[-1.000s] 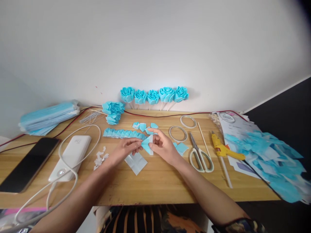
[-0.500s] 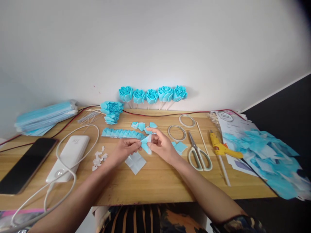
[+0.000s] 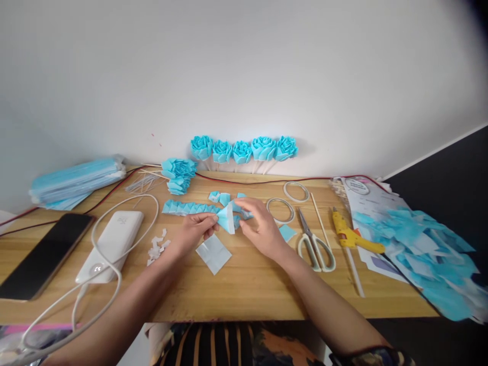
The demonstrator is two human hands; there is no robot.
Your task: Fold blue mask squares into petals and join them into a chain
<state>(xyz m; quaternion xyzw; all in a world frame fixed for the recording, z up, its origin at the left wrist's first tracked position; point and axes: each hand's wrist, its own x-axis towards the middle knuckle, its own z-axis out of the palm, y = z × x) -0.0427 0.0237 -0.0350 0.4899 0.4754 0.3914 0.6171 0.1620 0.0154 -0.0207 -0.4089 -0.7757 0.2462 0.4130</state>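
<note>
My left hand [image 3: 192,233] pinches the narrow corner of a folded blue piece with a white strip edge [image 3: 225,219], apparently thin mask-like fabric. At the strip's side, my right hand [image 3: 267,233] is open, thumb and fingers apart; whether a fingertip touches the piece I cannot tell. Below them a pale square sheet [image 3: 214,254] lies flat on the table. Behind my left hand runs a row of overlapping folded blue petals [image 3: 183,207]. More loose blue petals [image 3: 224,199] lie beyond the hands, and a blue piece [image 3: 287,233] is partly hidden by my right hand.
Scissors [image 3: 314,246], tape rolls [image 3: 280,210], a stick [image 3: 321,221] and a yellow glue gun [image 3: 353,234] lie right, near a blue scrap heap [image 3: 430,259]. Blue flowers [image 3: 242,151] line the wall. Left are a power bank [image 3: 114,244], phone [image 3: 46,254] and white scraps [image 3: 157,246].
My right hand has let go of the folded piece's strip side and moved slightly right, its fingers spreading. My left hand still pinches the other end. The whole view has shifted slightly.
</note>
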